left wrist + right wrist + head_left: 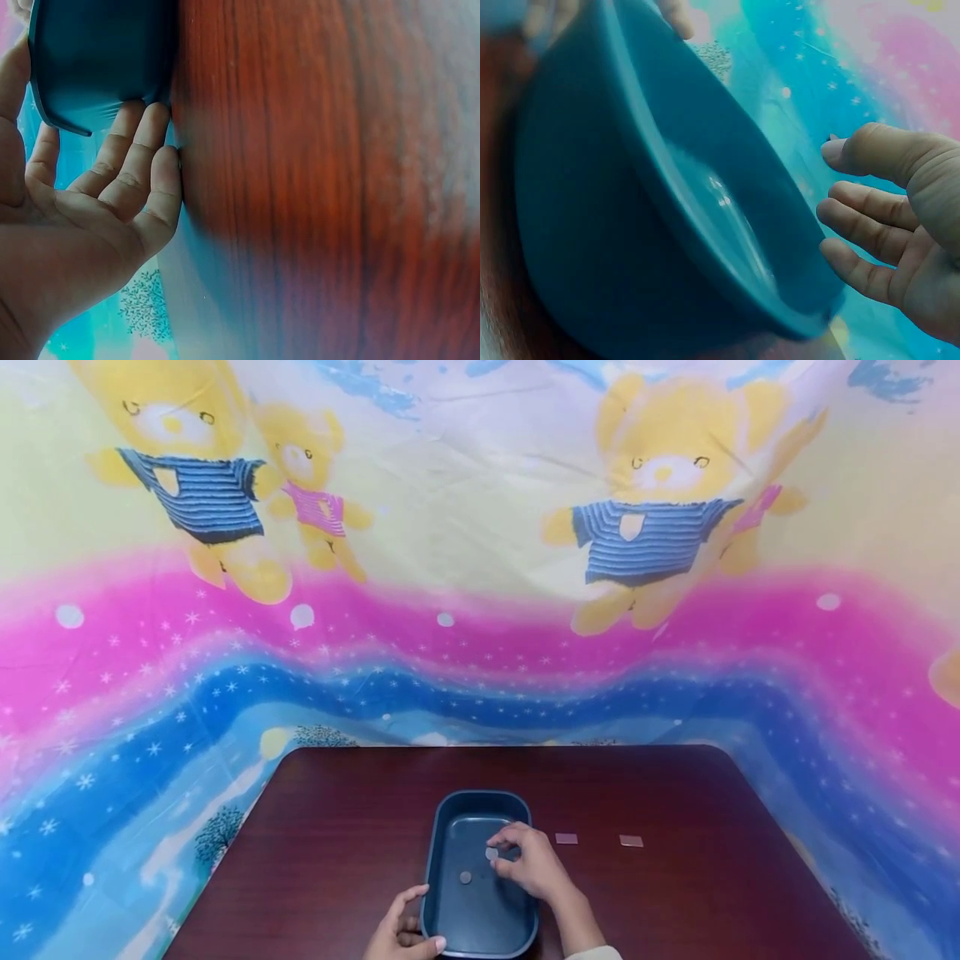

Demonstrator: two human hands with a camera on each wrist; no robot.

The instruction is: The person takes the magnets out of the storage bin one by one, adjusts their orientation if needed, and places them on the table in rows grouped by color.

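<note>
A deep teal plastic box [480,920] with rounded corners stands on the table. My left hand [401,931] holds its near left corner; in the left wrist view, the fingertips [154,112] touch the outside of the box wall [105,56]. Over the box, my right hand [528,864] pinches a small silvery coin [492,853] between thumb and fingers. Another coin [466,877] lies inside the box on its floor. In the right wrist view, the right hand [900,217] is beyond the box rim [682,240], and the pinched coin is mostly hidden.
Two small flat rectangular pieces lie to the right of the box, a pinkish one [566,839] and a greyish one [632,841]. The dark red-brown table [337,810] has rounded far corners. Behind it hangs a printed bear cloth [465,543].
</note>
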